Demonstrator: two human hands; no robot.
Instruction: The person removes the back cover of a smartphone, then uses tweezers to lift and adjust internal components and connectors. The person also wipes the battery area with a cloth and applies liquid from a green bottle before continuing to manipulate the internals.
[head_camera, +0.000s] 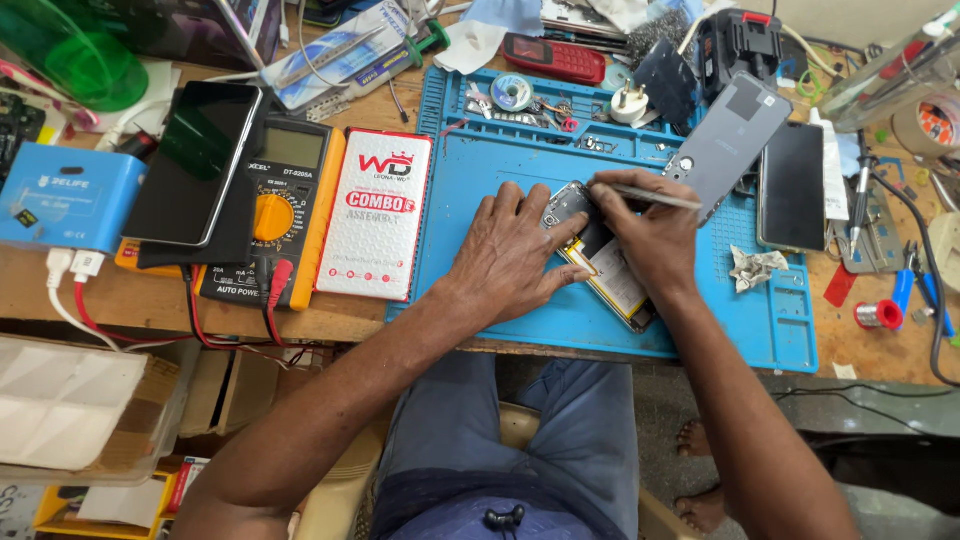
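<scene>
An opened phone (600, 262), its back cover off, lies slantwise near the middle of the blue work mat (700, 320), with its yellowish battery label showing toward the near right. The left hand (515, 255) rests flat on the mat with fingers spread, the fingertips pressing on the far-left end of the phone to steady it. The right hand (650, 235) is closed in a pen grip around a slim metal tool (650, 196) (tweezers or a fine driver, too thin to tell), whose tip meets the board area at the phone's far end.

The phone looks light and stiff, but with the cover gone it is fragile: bare board, thin flex parts and a soft battery that should not be bent or poked. It would likely slide easily on the smooth mat, so the sound hold is by the rim of the frame or with flat fingers on the edges, as the left hand does, not on the innards.

Just right of the hands lie a grey back cover (725, 140) and a dark phone (792, 185). To the left, off the mat, sit a white and red box (375, 215) and a yellow multimeter (285, 210).
</scene>
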